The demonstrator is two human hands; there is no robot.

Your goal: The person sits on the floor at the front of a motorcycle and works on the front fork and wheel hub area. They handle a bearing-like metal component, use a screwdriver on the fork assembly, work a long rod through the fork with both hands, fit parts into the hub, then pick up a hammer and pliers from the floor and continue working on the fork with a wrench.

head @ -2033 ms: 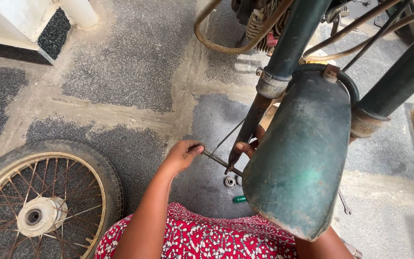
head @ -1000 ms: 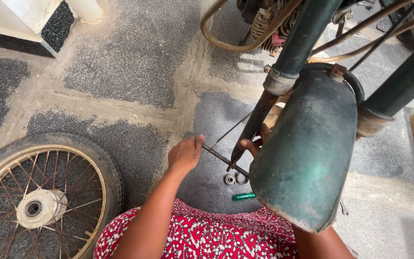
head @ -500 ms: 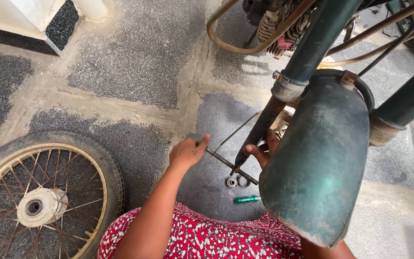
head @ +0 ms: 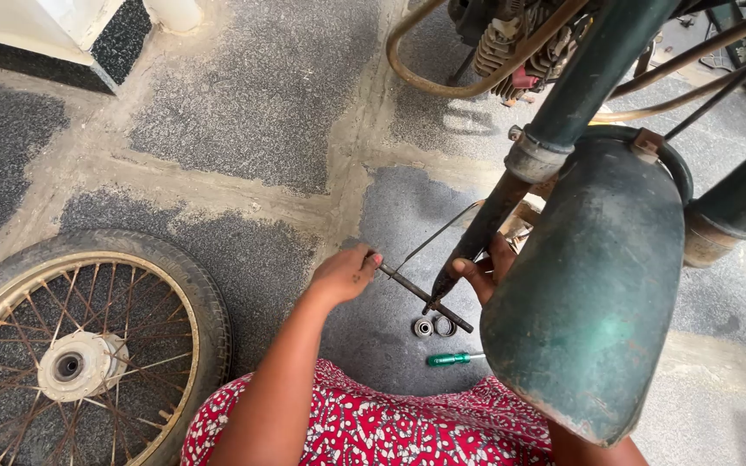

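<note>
Left hand (head: 343, 274), frame centre: fingers closed round one end of a dark metal rod (head: 425, 299). Right hand (head: 487, 269), just right of it: curled on the fork leg's (head: 477, 246) lower end, behind the green mudguard (head: 589, 285). Rod's far end meets the fork tip. Best kept level and square to the fork, the leg steadied. Two bearings (head: 433, 326) and a green screwdriver (head: 455, 358) below; spoked wheel (head: 79, 349) lower left.

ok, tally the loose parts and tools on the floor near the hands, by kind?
Spoked wheel: 1
Ring-shaped metal parts: 2
Green-handled screwdriver: 1
Metal rod, gripped by the left hand, off the floor: 1
Total: 5
</note>
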